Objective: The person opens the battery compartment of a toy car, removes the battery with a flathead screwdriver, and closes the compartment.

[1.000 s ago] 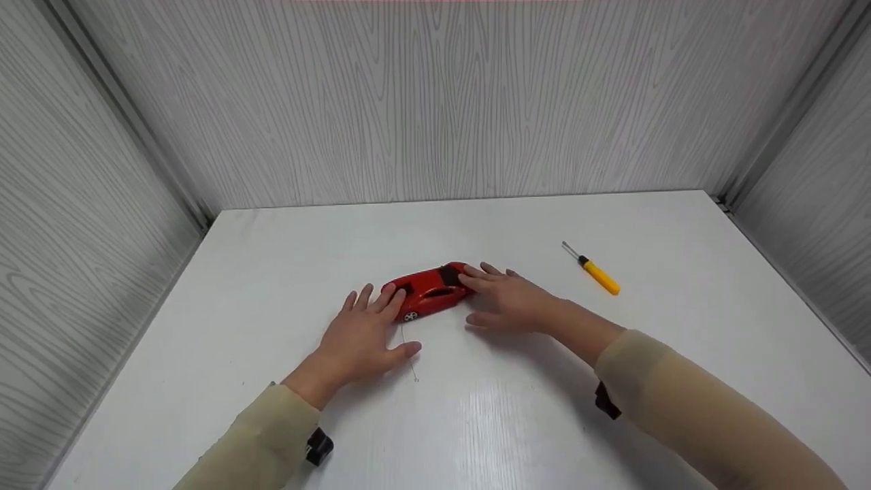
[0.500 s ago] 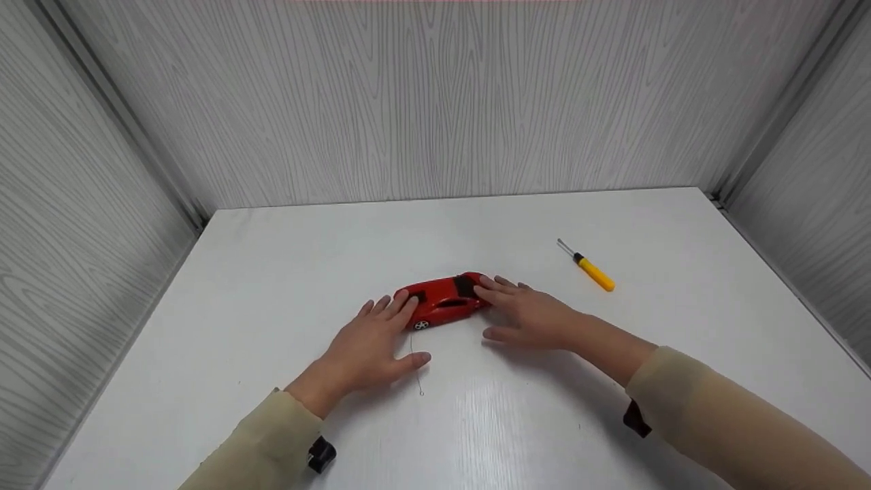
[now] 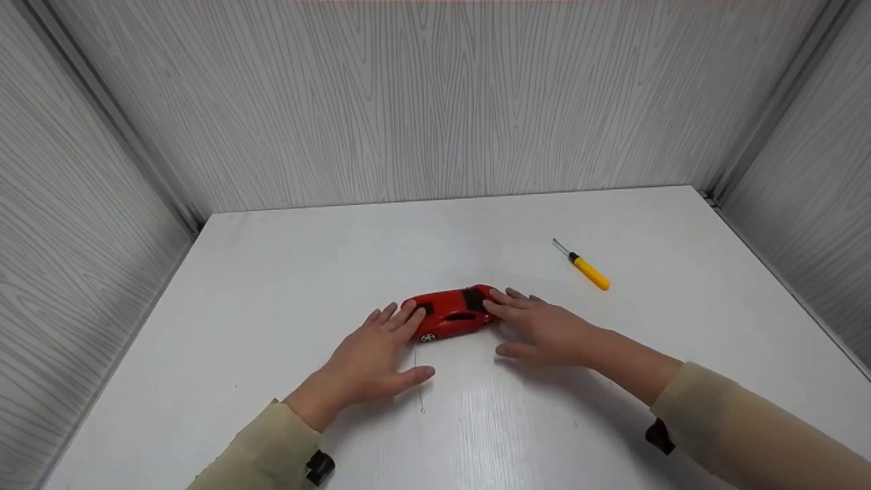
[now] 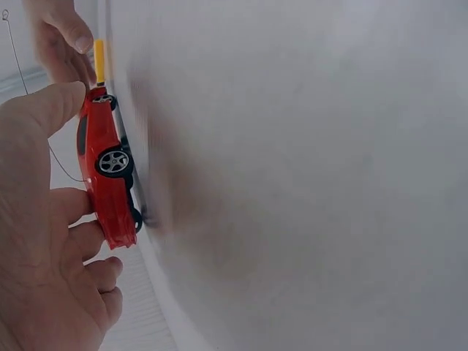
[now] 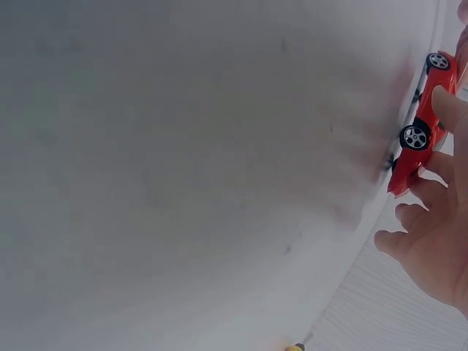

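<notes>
Left hand (image 3: pixel 371 357) fingertips cover rear end of red toy car (image 3: pixel 452 314); right hand (image 3: pixel 544 330) fingertips cover its front. Both wrist views: tabletop (image 4: pixel 307 175) blurred, fills most of frame. Right wrist view: right hand cut by frame edge, yellow screwdriver (image 5: pixel 296 347) cut by bottom edge. Thin wire (image 3: pixel 420 381) end too small to tell.

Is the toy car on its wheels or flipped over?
On its wheels: the car shows its roof up, with a wheel against the table.
</notes>
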Motion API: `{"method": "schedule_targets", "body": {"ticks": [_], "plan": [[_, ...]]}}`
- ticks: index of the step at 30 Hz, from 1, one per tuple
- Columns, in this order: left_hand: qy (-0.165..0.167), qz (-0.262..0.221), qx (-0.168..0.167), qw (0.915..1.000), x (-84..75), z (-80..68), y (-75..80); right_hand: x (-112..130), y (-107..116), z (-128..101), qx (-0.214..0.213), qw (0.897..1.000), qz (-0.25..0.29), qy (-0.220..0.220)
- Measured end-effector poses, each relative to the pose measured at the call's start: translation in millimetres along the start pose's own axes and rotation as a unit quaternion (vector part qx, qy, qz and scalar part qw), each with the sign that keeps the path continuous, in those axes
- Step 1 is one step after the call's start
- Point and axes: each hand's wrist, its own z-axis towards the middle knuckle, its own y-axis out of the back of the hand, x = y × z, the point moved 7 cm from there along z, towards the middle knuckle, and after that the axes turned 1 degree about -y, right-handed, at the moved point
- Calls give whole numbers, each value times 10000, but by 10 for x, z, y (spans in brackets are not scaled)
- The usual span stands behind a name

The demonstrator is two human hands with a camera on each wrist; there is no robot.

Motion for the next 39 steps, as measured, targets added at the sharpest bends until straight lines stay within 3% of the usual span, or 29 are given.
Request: {"method": "schedule_targets", "body": {"ticks": [17, 39], "plan": [[-495, -121, 55, 9987, -128, -20, -40, -38, -33, -327, -1, 9999, 110, 42], [-736, -207, 124, 9970, -150, -69, -78, -80, -94, -494, 56, 9996, 170, 201]]}}
